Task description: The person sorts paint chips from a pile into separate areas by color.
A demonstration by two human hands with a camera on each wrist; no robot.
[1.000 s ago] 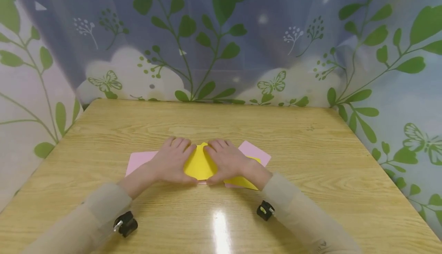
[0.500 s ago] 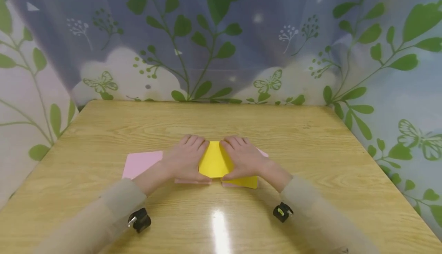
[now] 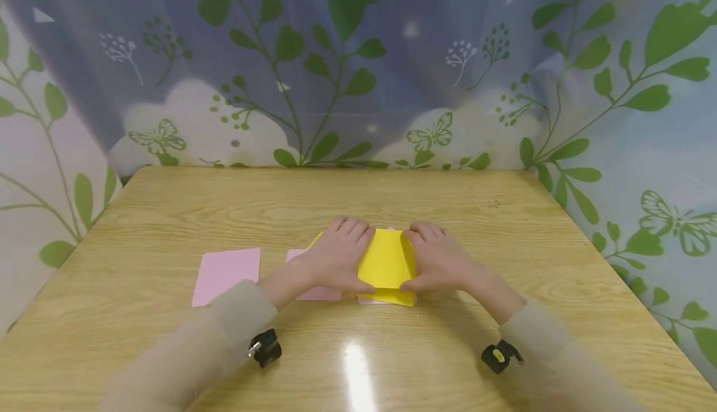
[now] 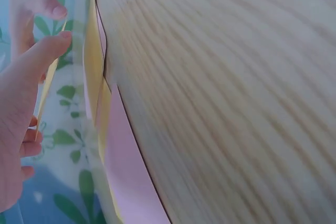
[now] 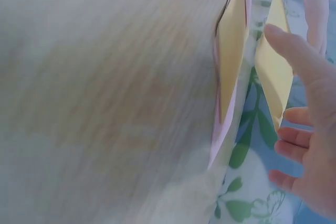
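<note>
A yellow square of paper [image 3: 385, 261] spans my two hands, raised above the table. My left hand [image 3: 337, 257] pinches its left edge between thumb and fingers. Its right edge is gripped the same way by my right hand [image 3: 439, 260]. In the right wrist view the held yellow paper [image 5: 274, 66] stands apart from the sheets on the table. Below it lies another yellow paper [image 3: 398, 299] on a pink paper [image 3: 371, 302], mostly hidden by the held one. Beneath my left forearm, a pink paper [image 3: 322, 294] lies with a yellow corner showing past the hand.
A single pink paper [image 3: 226, 277] lies flat at the left on the wooden table [image 3: 313, 350]. A patterned curtain [image 3: 358, 113] hangs along the table's back and sides. Black wrist cameras hang under both sleeves.
Both hands have moved right with the yellow paper, from over the middle pink paper to over the right-hand pair. The middle and left pink papers are more exposed.
</note>
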